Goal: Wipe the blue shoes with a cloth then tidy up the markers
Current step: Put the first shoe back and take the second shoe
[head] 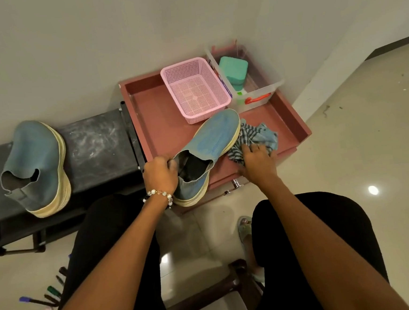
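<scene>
Two hands busy: left hand (160,174) grips shoe (207,152) collar on red tray (293,113); right hand (257,159) clutches cloth (258,136) at shoe's 3 o'clock. Second shoe (36,165) at 9 o'clock, markers (42,298) at 7.

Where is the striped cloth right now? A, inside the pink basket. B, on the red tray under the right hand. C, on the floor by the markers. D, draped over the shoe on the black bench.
B: the right hand rests on the striped cloth, which lies on the red tray beside the held blue shoe.
</scene>
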### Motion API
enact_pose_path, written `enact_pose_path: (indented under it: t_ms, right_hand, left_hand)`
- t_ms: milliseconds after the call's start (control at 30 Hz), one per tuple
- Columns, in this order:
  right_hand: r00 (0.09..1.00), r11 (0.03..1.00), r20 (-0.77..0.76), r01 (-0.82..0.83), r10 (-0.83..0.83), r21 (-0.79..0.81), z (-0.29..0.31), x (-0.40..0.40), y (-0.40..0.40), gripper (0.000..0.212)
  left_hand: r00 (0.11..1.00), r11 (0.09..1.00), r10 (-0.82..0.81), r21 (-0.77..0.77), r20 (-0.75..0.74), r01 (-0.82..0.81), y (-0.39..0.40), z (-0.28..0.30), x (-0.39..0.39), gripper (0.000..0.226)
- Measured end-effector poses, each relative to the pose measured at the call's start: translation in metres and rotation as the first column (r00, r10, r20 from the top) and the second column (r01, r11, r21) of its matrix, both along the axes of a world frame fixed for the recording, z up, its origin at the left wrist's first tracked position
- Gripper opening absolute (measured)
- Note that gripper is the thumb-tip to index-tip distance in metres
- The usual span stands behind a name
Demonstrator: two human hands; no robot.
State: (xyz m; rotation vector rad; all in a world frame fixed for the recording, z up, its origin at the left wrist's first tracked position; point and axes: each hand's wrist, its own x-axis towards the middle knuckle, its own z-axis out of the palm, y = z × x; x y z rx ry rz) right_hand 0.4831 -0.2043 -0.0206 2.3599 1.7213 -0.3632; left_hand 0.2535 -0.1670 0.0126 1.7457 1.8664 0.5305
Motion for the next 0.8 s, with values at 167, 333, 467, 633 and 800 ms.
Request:
enact_pose_path:
  t_ms: [167, 333, 467, 633, 800]
  right_hand:
    - [0.955, 0.985, -0.260, 0.163, -0.145, 0.052, 0.032, 0.028, 0.000, 0.007]
    - [0.657, 0.832, -0.675, 0.543, -0.335, 0.116, 0.083, 0.029, -0.034, 0.037]
    - [-0.060, 0.582, -0.936, 0.769, -0.347, -0.265, 0.097, 0.018, -0.058, 0.019]
    - [-0.611, 0.662, -0.780, 0.528, -0.139, -0.531, 0.103, 0.011, -0.061, 0.055]
    - [-0.668, 0.838, -0.731, 0.315, -0.138, -0.446, 0.107, -0.005, -0.057, 0.065]
  left_hand:
    - [0.999, 0.999, 0.032, 0.006, -0.032, -0.032, 0.001, 0.000, 0.010, 0.025]
    - [0.997, 0.998, 0.049, 0.038, -0.057, -0.047, 0.009, -0.002, 0.021, 0.029]
    - [0.998, 0.995, 0.057, 0.079, -0.002, -0.057, 0.010, 0.005, 0.030, 0.031]
    - [0.995, 0.929, -0.100, 0.362, 0.029, 0.083, -0.003, 0.034, 0.033, 0.027]
    - [0.811, 0.959, -0.283, 0.169, 0.511, 0.228, -0.044, 0.069, 0.039, 0.040]
